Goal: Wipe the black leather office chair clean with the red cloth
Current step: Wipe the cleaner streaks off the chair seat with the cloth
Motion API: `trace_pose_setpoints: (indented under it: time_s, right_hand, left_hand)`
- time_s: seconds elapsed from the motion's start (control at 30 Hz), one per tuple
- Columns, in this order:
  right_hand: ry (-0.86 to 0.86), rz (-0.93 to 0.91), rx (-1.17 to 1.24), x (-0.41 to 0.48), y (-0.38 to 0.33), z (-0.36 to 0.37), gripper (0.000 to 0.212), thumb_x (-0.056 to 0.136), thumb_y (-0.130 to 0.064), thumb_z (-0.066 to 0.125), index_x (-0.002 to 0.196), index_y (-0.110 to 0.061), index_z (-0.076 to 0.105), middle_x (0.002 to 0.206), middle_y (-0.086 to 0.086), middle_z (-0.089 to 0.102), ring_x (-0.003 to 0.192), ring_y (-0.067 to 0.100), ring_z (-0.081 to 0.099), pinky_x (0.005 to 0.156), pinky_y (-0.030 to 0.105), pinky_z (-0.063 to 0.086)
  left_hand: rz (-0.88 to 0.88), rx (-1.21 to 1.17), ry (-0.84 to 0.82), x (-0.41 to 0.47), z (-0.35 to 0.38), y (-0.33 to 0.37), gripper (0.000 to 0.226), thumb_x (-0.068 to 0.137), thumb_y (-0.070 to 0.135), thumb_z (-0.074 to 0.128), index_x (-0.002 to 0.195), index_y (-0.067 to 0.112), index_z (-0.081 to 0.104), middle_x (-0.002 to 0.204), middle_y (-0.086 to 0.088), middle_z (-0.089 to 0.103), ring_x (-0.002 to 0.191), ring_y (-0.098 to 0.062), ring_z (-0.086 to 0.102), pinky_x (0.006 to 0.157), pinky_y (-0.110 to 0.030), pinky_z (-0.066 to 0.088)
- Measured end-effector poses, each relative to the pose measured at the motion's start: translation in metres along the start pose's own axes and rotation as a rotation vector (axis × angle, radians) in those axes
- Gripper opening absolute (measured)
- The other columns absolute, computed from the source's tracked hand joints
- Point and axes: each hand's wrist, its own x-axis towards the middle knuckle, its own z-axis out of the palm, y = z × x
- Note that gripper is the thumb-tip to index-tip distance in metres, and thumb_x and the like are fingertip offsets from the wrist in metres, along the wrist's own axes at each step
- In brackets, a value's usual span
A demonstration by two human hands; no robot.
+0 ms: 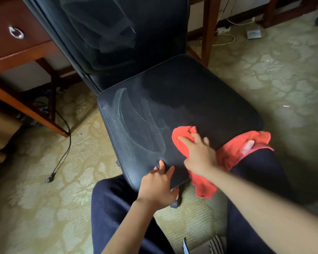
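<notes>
Red cloth [184, 132] lies bunched on the front right part of the seat [191, 99]. Its loose end spills over the edge and across my right knee. It looks soft, light and limp, so I judge it will fold and slide unless pressed from above. The bunched middle is the best place to bear down on it.

My right hand [198, 154] does that, fingers spread and flat on the cloth, pressing rather than clutching. My left hand [156, 186] rests on the seat's front edge with straight fingers, bracing it. I cannot tell whether the thumb hooks underneath.

Leather here is smooth and firm and should let the cloth glide. The chair may roll, since it stands on a castor [174, 204]. Grey dust streaks [136, 121] cover the seat's left half, the right half looks darker, and the backrest [136, 33] is smeared too.

By count there are one cloth, one chair, one castor in view and two hands. Farther out are one wooden desk [17, 52] with one ring pull [16, 32], and one black cable [66, 143] trailing over the patterned carpet [44, 198].
</notes>
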Motion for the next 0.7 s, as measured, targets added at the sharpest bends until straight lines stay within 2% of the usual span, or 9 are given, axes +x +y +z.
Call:
trace_pose_setpoints:
  time_s: [0.1, 0.17, 0.27, 0.33, 0.37, 0.47, 0.53, 0.63, 0.7]
  right_hand:
    - [-0.005, -0.106, -0.002, -0.02, -0.018, 0.017, 0.074, 0.081, -0.017, 0.061, 0.14, -0.048, 0.028, 0.149, -0.007, 0.017, 0.122, 0.028, 0.031, 0.084, 0.034, 0.046]
    - [-0.028, -0.181, 0.006, -0.03, -0.022, 0.022, 0.074, 0.081, -0.014, 0.059, 0.138, -0.05, 0.03, 0.152, -0.01, 0.015, 0.123, 0.028, 0.032, 0.085, 0.033, 0.046]
    - [-0.126, -0.276, 0.112, -0.038, -0.012, 0.02, 0.073, 0.08, -0.013, 0.057, 0.133, -0.057, 0.036, 0.151, -0.024, 0.021, 0.127, 0.024, 0.034, 0.092, 0.03, 0.045]
    - [-0.115, -0.326, 0.191, -0.044, 0.003, 0.018, 0.071, 0.076, -0.01, 0.056, 0.128, -0.058, 0.044, 0.145, -0.033, 0.029, 0.12, 0.016, 0.04, 0.085, 0.023, 0.044]
    - [-0.057, -0.32, 0.218, -0.047, 0.012, 0.016, 0.07, 0.074, -0.009, 0.056, 0.126, -0.056, 0.048, 0.142, -0.033, 0.034, 0.117, 0.014, 0.042, 0.082, 0.02, 0.043]
    - [0.3, -0.183, 0.256, -0.037, 0.053, 0.007, 0.069, 0.066, -0.001, 0.064, 0.124, -0.039, 0.059, 0.138, -0.016, 0.049, 0.11, 0.022, 0.05, 0.084, 0.02, 0.032]
    - [0.498, -0.019, 0.32, -0.016, 0.088, -0.004, 0.07, 0.063, 0.001, 0.068, 0.124, -0.032, 0.06, 0.137, -0.004, 0.052, 0.114, 0.029, 0.053, 0.088, 0.022, 0.027]
    - [0.609, 0.273, 0.416, 0.013, 0.129, -0.024, 0.067, 0.072, -0.002, 0.066, 0.132, -0.028, 0.055, 0.137, 0.005, 0.051, 0.125, 0.029, 0.046, 0.101, 0.032, 0.028]
    - [0.593, 0.424, 0.492, 0.027, 0.146, -0.027, 0.063, 0.076, -0.005, 0.064, 0.133, -0.031, 0.052, 0.133, 0.008, 0.054, 0.124, 0.031, 0.046, 0.104, 0.04, 0.032]
  left_hand:
    - [-0.006, -0.196, 0.03, -0.007, 0.0, -0.016, 0.056, 0.089, 0.039, 0.055, 0.142, 0.026, 0.04, 0.158, -0.002, 0.022, 0.132, -0.023, 0.042, 0.1, -0.032, 0.039]
    - [-0.041, -0.292, 0.103, -0.011, 0.002, -0.03, 0.05, 0.089, 0.031, 0.058, 0.138, 0.023, 0.048, 0.152, 0.002, 0.036, 0.132, -0.019, 0.045, 0.103, -0.03, 0.038]
    - [-0.124, -0.22, 0.221, -0.016, 0.005, -0.047, 0.037, 0.083, 0.02, 0.063, 0.12, 0.017, 0.062, 0.126, -0.002, 0.061, 0.111, -0.029, 0.06, 0.089, -0.034, 0.046]
    - [-0.201, -0.177, 0.297, -0.017, 0.007, -0.057, 0.041, 0.075, 0.017, 0.069, 0.115, 0.012, 0.064, 0.111, -0.009, 0.063, 0.097, -0.037, 0.062, 0.082, -0.039, 0.048]
    - [-0.255, -0.164, 0.317, -0.018, 0.01, -0.062, 0.049, 0.073, 0.02, 0.073, 0.12, 0.011, 0.061, 0.113, -0.011, 0.062, 0.099, -0.038, 0.061, 0.085, -0.04, 0.047]
    - [-0.387, -0.162, 0.284, -0.021, 0.022, -0.075, 0.083, 0.075, 0.042, 0.073, 0.143, 0.012, 0.037, 0.144, -0.01, 0.043, 0.127, -0.031, 0.045, 0.107, -0.041, 0.032]
    - [-0.406, -0.181, 0.251, -0.022, 0.032, -0.082, 0.097, 0.073, 0.053, 0.07, 0.147, 0.011, 0.024, 0.155, -0.009, 0.026, 0.14, -0.025, 0.031, 0.115, -0.04, 0.019]
    - [-0.402, -0.208, 0.254, -0.018, 0.033, -0.083, 0.097, 0.067, 0.058, 0.071, 0.139, 0.007, 0.029, 0.146, -0.013, 0.038, 0.129, -0.029, 0.043, 0.109, -0.041, 0.029]
    - [-0.402, -0.224, 0.268, -0.017, 0.03, -0.082, 0.096, 0.066, 0.057, 0.072, 0.137, 0.008, 0.031, 0.143, -0.012, 0.041, 0.124, -0.029, 0.047, 0.107, -0.039, 0.031]
